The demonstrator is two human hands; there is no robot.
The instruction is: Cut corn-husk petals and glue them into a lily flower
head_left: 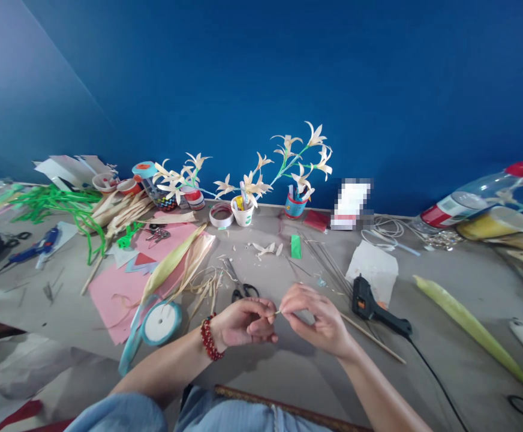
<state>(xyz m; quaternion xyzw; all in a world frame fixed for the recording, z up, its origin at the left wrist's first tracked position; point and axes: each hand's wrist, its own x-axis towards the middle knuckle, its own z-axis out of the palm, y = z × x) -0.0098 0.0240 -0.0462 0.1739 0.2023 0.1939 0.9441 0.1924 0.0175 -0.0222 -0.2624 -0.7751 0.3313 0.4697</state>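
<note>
Near the front of the table, my left hand [248, 323], with a red bead bracelet [210, 338] at its wrist, is closed in a pinch. My right hand [313, 321] also pinches, its fingertips almost meeting the left ones. Between them runs a short, thin, pale strip [278, 312], largely hidden by the fingers; its material is too small to tell. Just behind my left hand lie black-handled scissors [243, 291]. A black glue gun [376, 309] rests to the right of my right hand, and a thin wooden stick [373, 337] passes beside that hand.
A blue ribbon roll [161, 323], a corn husk [171, 264] and pink paper [108, 294] lie left. Pale handmade flowers stand in a white cup [242, 211] and a blue-red cup [295, 206] by the wall. Another husk [472, 324] and the glue gun's cord [436, 381] lie right.
</note>
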